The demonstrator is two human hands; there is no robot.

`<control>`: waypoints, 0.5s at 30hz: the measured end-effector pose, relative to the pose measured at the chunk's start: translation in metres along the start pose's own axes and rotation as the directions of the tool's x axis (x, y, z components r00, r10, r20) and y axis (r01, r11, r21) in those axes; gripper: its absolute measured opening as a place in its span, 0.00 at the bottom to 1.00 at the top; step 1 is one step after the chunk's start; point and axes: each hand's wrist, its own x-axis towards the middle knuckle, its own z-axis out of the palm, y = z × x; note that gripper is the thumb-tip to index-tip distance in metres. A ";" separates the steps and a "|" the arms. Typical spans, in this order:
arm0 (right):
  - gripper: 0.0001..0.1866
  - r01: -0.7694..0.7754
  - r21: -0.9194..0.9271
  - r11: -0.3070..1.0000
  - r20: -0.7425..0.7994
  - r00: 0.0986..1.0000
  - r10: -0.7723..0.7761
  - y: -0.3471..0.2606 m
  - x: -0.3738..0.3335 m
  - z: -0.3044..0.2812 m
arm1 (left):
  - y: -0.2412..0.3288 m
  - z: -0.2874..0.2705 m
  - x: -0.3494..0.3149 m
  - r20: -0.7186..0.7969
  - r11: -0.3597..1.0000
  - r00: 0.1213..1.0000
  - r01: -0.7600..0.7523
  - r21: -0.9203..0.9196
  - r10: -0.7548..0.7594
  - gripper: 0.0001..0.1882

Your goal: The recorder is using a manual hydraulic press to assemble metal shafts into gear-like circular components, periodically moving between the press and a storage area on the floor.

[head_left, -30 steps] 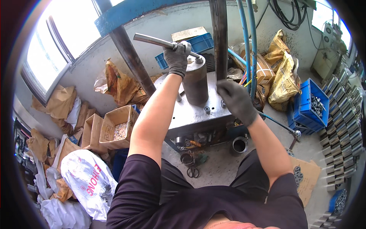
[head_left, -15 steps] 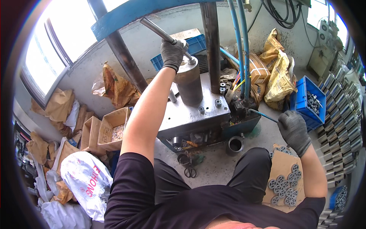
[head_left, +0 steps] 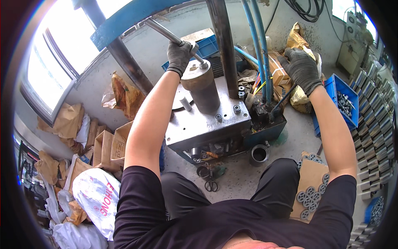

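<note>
My left hand (head_left: 179, 57), in a dark glove, is wrapped round a slanting metal rod (head_left: 161, 29). A ring-shaped collar (head_left: 194, 48) sits on the rod beside my fingers, and the lower end meets the top of a thick metal cylinder (head_left: 202, 85). That cylinder stands on the steel bed (head_left: 182, 126) of a press with a blue frame (head_left: 124, 23). My gloved right hand (head_left: 302, 71) is raised right of the blue hoses, closed on the upper end of a thin lever (head_left: 284, 98). The lever rises from the pump block (head_left: 262, 111); its top is hidden by my hand.
Small round fittings (head_left: 236, 109) stand on the press bed. On the floor are a metal cup (head_left: 259, 154), scissors (head_left: 211, 186) and cardboard bearing wheel-like parts (head_left: 310, 197). A blue bin (head_left: 347, 106) and stacked metal pieces (head_left: 375, 137) lie right; cartons (head_left: 103, 150) and sacks (head_left: 97, 195) left.
My right hand has swung up and to the left, and the lever has tilted upward with it. My left hand stays on the rod; the whole view has shifted slightly.
</note>
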 end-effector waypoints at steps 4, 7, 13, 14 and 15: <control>0.10 0.011 -0.020 1.000 -0.027 1.000 -0.011 0.006 0.001 0.005 | -0.004 -0.004 0.012 0.015 0.967 0.999 -0.036 0.253 0.034 0.17; 0.10 0.001 -0.001 1.000 -0.004 1.000 -0.001 0.005 0.003 0.010 | -0.016 -0.015 0.029 0.003 0.959 0.997 -0.073 0.273 0.075 0.18; 0.11 -0.034 -0.053 0.998 0.075 0.996 0.038 0.014 -0.002 0.008 | 0.012 0.020 0.008 -0.009 0.872 0.999 -0.039 0.487 0.050 0.16; 0.11 -0.030 -0.051 0.998 0.074 0.997 0.033 0.013 -0.001 0.008 | 0.019 0.020 0.004 -0.020 0.857 0.999 -0.021 0.514 0.036 0.19; 0.11 -0.010 -0.043 0.999 0.071 0.997 0.013 0.013 -0.001 0.008 | 0.019 0.020 0.005 -0.024 0.858 0.999 -0.019 0.514 0.036 0.19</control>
